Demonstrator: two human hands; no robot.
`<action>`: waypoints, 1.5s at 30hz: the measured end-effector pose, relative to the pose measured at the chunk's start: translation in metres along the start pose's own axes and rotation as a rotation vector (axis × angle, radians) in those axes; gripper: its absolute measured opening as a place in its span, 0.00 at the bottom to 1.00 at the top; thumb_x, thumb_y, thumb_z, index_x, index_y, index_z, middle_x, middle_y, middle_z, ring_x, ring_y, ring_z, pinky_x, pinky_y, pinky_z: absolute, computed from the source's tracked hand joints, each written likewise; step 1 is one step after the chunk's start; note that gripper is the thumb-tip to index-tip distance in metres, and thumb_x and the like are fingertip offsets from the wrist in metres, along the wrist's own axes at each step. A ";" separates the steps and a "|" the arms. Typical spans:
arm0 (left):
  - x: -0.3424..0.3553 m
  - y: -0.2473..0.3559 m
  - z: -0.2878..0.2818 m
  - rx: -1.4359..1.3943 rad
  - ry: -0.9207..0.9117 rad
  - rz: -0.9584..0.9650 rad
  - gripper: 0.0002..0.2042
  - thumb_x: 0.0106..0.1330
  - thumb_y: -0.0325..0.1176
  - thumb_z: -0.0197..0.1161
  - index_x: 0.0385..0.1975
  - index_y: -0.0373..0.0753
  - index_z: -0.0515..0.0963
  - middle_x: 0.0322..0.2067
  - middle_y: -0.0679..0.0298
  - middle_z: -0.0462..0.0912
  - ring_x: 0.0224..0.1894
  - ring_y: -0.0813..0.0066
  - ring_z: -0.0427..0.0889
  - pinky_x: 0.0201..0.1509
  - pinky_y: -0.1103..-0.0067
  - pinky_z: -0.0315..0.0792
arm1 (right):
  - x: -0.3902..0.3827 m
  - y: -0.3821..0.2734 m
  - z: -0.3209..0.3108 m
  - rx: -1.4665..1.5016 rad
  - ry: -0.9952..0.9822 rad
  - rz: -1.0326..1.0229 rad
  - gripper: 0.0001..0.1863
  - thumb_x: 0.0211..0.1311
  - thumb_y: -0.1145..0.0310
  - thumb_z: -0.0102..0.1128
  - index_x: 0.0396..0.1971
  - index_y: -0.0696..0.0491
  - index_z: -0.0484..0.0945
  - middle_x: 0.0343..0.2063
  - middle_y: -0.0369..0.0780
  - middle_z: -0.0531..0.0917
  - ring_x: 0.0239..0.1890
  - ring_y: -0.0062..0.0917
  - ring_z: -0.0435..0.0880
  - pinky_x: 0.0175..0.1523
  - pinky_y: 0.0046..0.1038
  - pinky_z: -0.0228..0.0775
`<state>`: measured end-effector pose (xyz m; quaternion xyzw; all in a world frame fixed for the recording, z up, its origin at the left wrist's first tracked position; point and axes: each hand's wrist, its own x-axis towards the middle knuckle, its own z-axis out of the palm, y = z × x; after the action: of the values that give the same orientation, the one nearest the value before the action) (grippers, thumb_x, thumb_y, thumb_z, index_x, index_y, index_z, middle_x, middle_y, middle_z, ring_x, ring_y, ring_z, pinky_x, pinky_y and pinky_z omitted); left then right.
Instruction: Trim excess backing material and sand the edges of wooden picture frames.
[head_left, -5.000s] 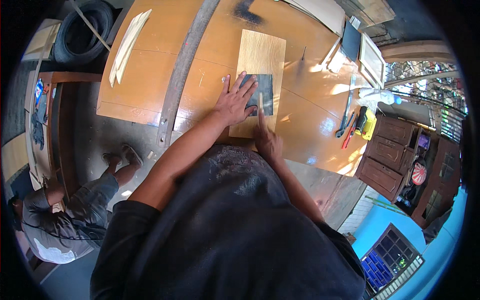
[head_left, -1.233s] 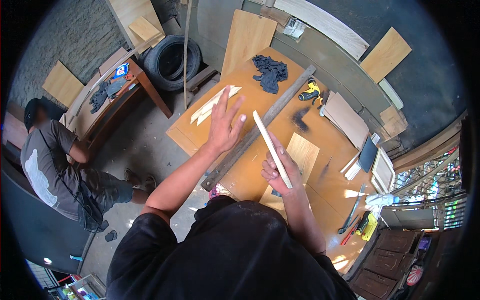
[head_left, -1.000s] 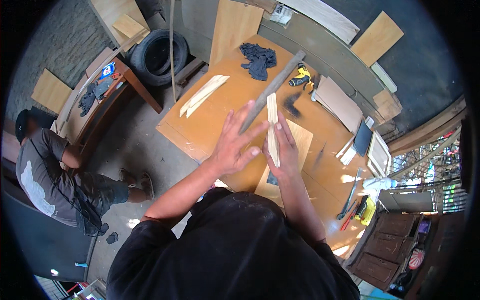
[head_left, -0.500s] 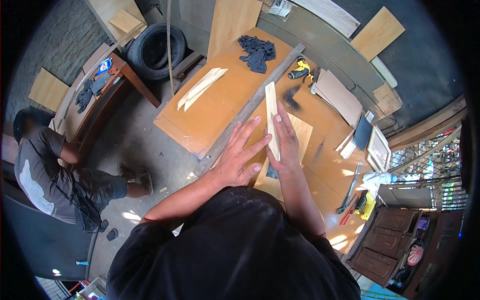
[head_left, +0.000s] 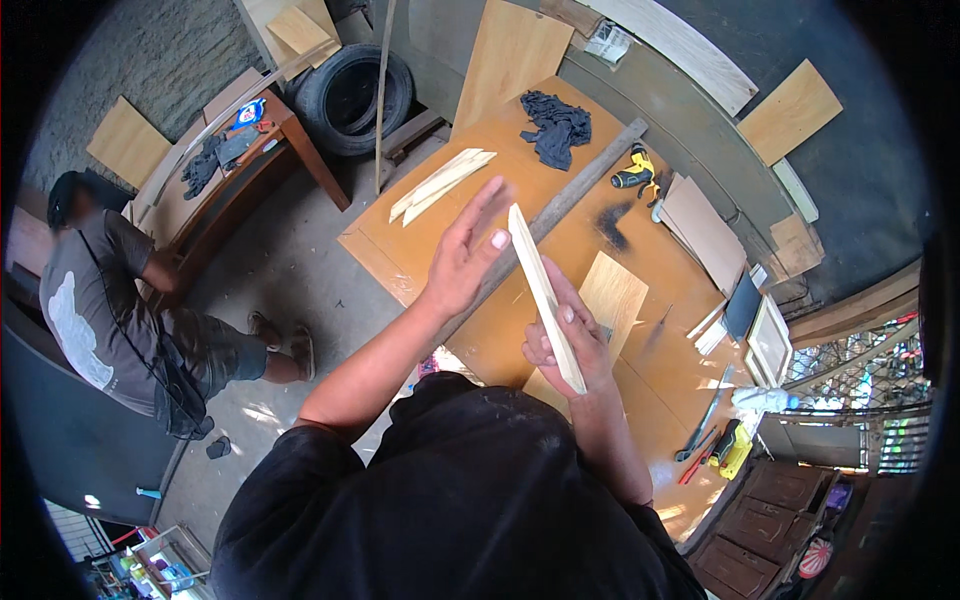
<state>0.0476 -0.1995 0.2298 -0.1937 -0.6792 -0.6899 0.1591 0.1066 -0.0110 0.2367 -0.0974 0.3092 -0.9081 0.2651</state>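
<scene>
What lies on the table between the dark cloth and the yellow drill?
The head view shows a long dark bar between cloth and drill.

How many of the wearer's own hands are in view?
2: the left hand, open beside the wood strip; the right hand, holding that strip, which partly hides it.

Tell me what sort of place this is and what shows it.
Probably a small woodworking shop: the right hand holds a narrow wood strip, several pale cut pieces lie on the orange-brown table, and what looks like a power drill rests there too.
</scene>
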 end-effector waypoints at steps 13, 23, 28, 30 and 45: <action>0.005 0.014 -0.001 -0.832 -0.054 -0.563 0.23 0.74 0.43 0.50 0.62 0.36 0.65 0.39 0.52 0.84 0.45 0.60 0.84 0.57 0.68 0.75 | 0.000 0.007 -0.005 -0.202 0.027 -0.002 0.34 0.69 0.64 0.54 0.71 0.53 0.53 0.32 0.35 0.78 0.25 0.17 0.73 0.31 0.21 0.66; 0.003 0.006 -0.002 -0.860 -0.053 -0.620 0.24 0.73 0.44 0.50 0.64 0.36 0.63 0.48 0.51 0.81 0.51 0.60 0.82 0.58 0.68 0.74 | 0.003 0.012 -0.007 -0.549 0.089 -0.076 0.31 0.72 0.66 0.48 0.71 0.55 0.52 0.35 0.36 0.79 0.22 0.15 0.74 0.26 0.19 0.66; -0.022 0.011 0.021 -0.652 -0.245 -0.502 0.40 0.67 0.35 0.60 0.73 0.41 0.41 0.64 0.54 0.65 0.63 0.69 0.69 0.65 0.72 0.66 | 0.012 0.014 -0.016 -0.425 0.224 -0.200 0.29 0.73 0.66 0.47 0.70 0.55 0.54 0.37 0.36 0.79 0.24 0.13 0.75 0.24 0.17 0.68; -0.032 0.009 0.028 -0.669 -0.289 -0.487 0.46 0.64 0.28 0.63 0.74 0.41 0.35 0.65 0.58 0.61 0.65 0.70 0.65 0.66 0.73 0.63 | 0.012 0.012 -0.009 -0.397 0.251 -0.191 0.29 0.73 0.67 0.47 0.70 0.55 0.54 0.37 0.36 0.79 0.24 0.13 0.75 0.24 0.18 0.68; -0.004 -0.009 0.012 -0.678 -0.026 -0.651 0.27 0.75 0.50 0.46 0.65 0.37 0.61 0.56 0.53 0.74 0.54 0.66 0.78 0.60 0.70 0.72 | -0.011 0.005 -0.003 -0.456 0.207 -0.116 0.31 0.70 0.71 0.51 0.70 0.54 0.55 0.40 0.35 0.80 0.30 0.12 0.74 0.34 0.17 0.67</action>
<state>0.0479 -0.1871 0.2203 -0.0202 -0.4430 -0.8843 -0.1463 0.1167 -0.0075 0.2313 -0.0788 0.5255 -0.8336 0.1509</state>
